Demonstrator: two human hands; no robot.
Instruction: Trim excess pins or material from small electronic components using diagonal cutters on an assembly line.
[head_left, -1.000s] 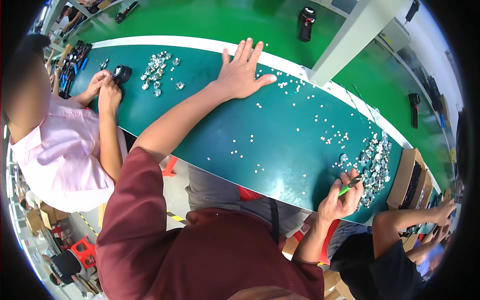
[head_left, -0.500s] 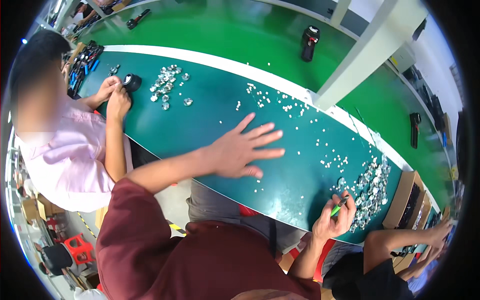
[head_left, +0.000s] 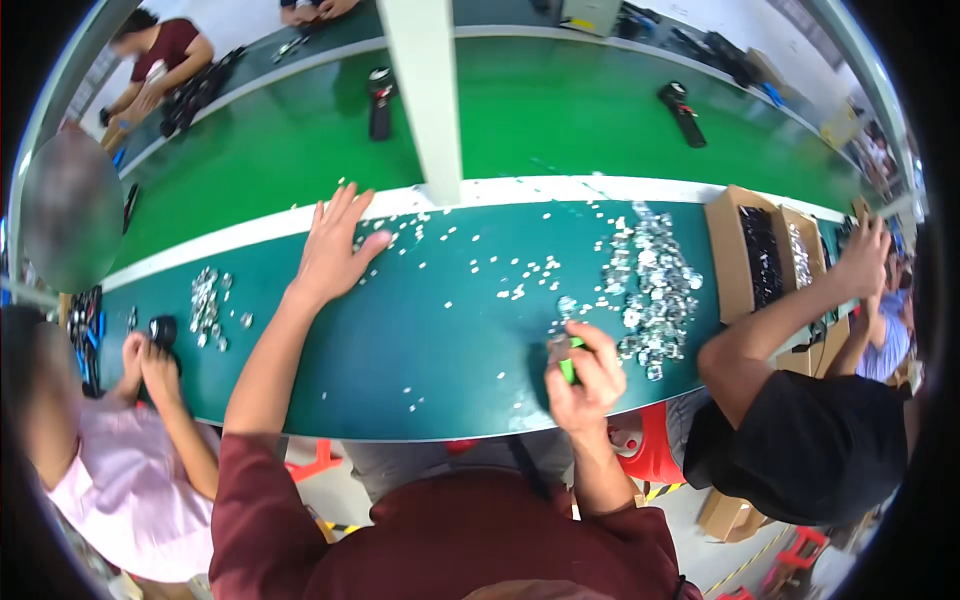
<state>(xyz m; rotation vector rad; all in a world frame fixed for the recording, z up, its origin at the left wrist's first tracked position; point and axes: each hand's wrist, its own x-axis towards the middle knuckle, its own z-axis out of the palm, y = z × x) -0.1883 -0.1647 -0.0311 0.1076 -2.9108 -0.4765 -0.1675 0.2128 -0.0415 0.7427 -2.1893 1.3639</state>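
My left hand reaches out flat with its fingers spread, its fingertips by the far white border of the teal worktable. Small white square pieces lie scattered just right of its thumb. Closer in, my right hand is closed around a small green-handled tool, whose tip I cannot make out. One clear, shiny round part lies just beyond those fingers. To their right spreads a large heap of similar shiny clear parts.
Beyond the white border runs a green conveyor belt carrying black handheld devices. A pale post rises at the border. Cardboard boxes stand right of the heap. Co-workers in pink and black sit on either side.
The view has swung to the right. My left hand has moved from over the mid-table to the far border, still spread. My right hand still holds the green-handled tool near the shiny parts.
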